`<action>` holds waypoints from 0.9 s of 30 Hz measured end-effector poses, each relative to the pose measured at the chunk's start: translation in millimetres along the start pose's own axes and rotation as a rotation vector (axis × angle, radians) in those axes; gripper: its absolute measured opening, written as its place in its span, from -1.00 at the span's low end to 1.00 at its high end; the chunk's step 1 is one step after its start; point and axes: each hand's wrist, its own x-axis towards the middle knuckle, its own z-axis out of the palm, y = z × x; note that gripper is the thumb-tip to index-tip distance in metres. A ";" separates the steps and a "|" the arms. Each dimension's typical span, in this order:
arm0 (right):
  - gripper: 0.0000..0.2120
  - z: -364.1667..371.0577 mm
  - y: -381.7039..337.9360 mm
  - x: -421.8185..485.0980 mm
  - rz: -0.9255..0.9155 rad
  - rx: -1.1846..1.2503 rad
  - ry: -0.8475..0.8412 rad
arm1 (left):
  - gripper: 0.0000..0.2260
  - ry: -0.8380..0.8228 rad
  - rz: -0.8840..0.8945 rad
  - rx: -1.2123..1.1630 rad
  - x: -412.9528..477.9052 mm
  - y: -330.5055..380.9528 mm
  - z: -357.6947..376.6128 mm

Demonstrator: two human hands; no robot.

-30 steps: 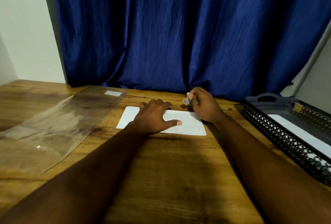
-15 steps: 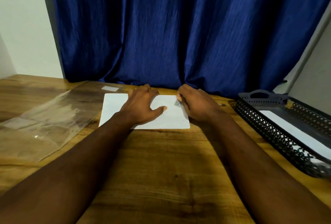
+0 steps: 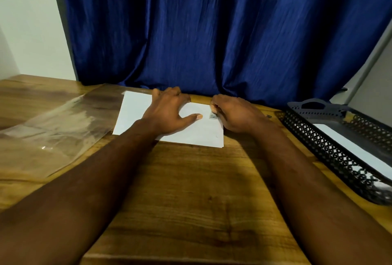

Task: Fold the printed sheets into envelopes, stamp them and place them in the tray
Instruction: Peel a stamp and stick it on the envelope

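On the table [image 3: 191, 190], a white envelope [image 3: 197, 135], flat, long axis left to right, far edge close to the blue curtain [image 3: 212, 31]; pinned near its middle by the left hand [image 3: 169, 114], palm down, fingers spread and relaxed, gripping nothing, thumb stretched rightward; at the envelope's far right corner, a small stamp [image 3: 212, 116], just beyond that thumb tip and directly under the right hand [image 3: 235, 114]; fingers there curled, tips nipping the stamp's far edge against the paper; right hand plainly the nearer to the stamp, left thumb just beside it but apart.

Most likely the stamping step, with pressing flat to follow, then a carry rightward to the black mesh tray [image 3: 314, 135], well apart on the right, long axis near to far, a second envelope [image 3: 350, 148] already inside.

Left of the envelope, a clear plastic sleeve [image 3: 53, 137], touching or tucked under its corner; cannot tell which.

Print on the stamp too small to read; faint mark near the envelope's near right corner, illegible; no brand or label readable anywhere.
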 end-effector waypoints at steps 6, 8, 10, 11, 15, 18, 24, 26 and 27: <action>-0.93 3.6 -1.2 1.0 -0.001 -0.013 -0.013 | -0.31 0.003 0.003 0.011 0.0 1.3 -2.3; -0.92 3.0 -1.7 0.5 -0.005 0.003 -0.015 | -0.30 0.008 0.000 0.004 -0.1 1.3 -2.2; -0.91 2.1 -1.7 -0.2 -0.010 0.021 -0.010 | -0.31 0.022 0.000 0.004 -0.5 1.2 -1.8; -0.90 1.6 -1.7 -0.6 -0.015 0.028 -0.005 | -0.32 0.029 0.001 0.006 -0.6 1.0 -1.6; -0.91 -0.5 -2.8 -0.9 -0.032 0.034 0.013 | -0.33 0.039 -0.002 0.004 -0.9 0.3 -1.2; -0.92 -0.7 -3.2 -1.3 -0.042 0.040 0.021 | -0.33 0.035 -0.005 -0.004 -1.3 0.4 -1.3; -0.91 -1.7 -4.7 -2.8 -0.049 0.063 0.025 | -0.33 0.047 -0.016 -0.010 -1.6 1.8 -2.1; -0.89 -3.2 -5.4 -2.7 -0.045 0.072 0.014 | -0.33 0.062 -0.030 -0.009 -2.0 3.0 -1.5; -0.88 -4.1 -6.2 -2.8 -0.046 0.076 0.005 | -0.32 0.071 -0.037 -0.006 -2.2 3.5 -1.1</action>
